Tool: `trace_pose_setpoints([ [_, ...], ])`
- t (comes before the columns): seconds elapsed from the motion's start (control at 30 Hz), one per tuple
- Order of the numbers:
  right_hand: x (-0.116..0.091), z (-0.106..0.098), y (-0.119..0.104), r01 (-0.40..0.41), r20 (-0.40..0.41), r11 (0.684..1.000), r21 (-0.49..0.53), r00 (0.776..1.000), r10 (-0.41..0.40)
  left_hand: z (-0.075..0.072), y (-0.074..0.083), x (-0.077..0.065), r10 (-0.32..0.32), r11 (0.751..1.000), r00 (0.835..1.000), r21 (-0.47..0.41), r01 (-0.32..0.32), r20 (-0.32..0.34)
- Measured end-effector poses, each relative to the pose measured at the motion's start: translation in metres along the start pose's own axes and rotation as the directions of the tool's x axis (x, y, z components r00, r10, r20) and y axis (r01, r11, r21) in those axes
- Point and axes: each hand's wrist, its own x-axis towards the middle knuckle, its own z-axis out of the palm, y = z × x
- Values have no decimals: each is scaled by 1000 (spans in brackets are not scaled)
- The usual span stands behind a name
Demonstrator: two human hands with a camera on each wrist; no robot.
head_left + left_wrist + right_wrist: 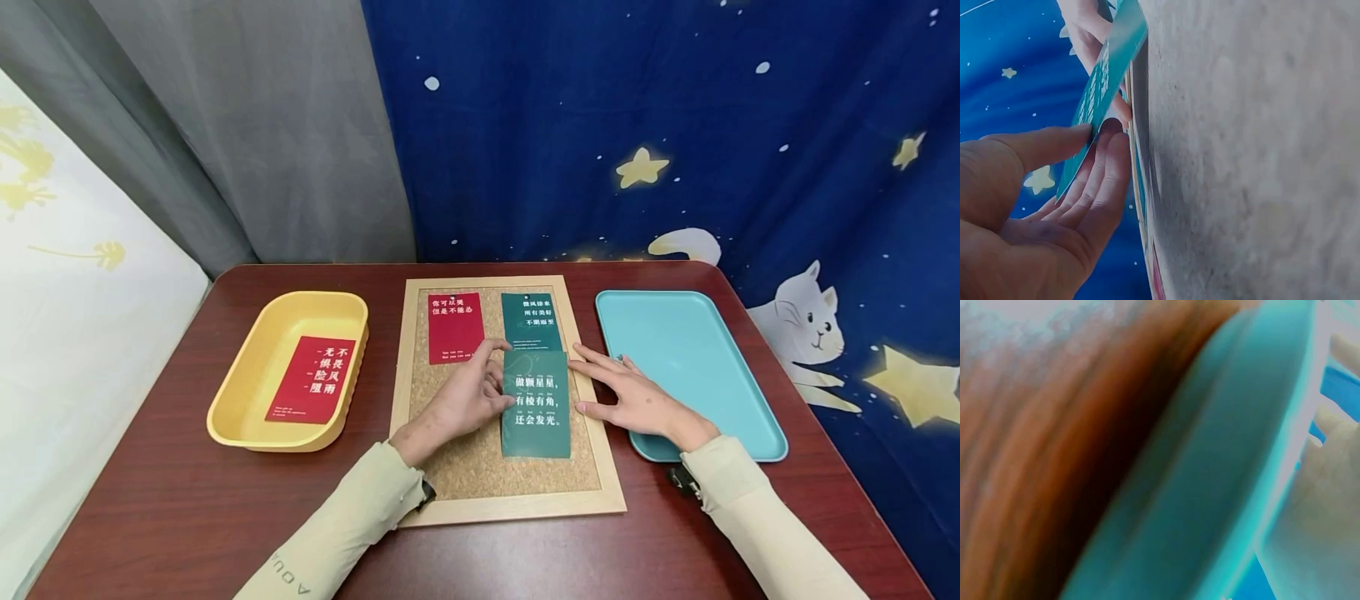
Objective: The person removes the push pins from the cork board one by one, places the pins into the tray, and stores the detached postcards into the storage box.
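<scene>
A green card [536, 440] with white Chinese characters is over the right side of a wood-framed cork board [465, 475]. My left hand [467, 398] pinches its left edge; in the left wrist view, the thumb lies on the printed face and the fingers behind the card [1124, 39]. My right hand [641, 402], fingers spread, reaches across the board's right frame beside the card's right edge; contact there is unclear. Higher up, a red card [453, 333] and another green card [531, 321] hang by dark pins, the latter partly covered by the held one.
Left of the board stands a yellow basin [288, 317] with a red card [300, 400] inside. A blue tray [690, 350] lies to the right, beneath the right hand and wrist. Behind the brown table [165, 492] hang grey and starry blue curtains [525, 150].
</scene>
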Motion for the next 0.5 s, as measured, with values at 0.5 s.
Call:
trace_pose_setpoints([
  [0.5,1,-2,0,14,-6,1000,19,1000,-14,1,1,0,-23,985,998,-173,13,-59],
])
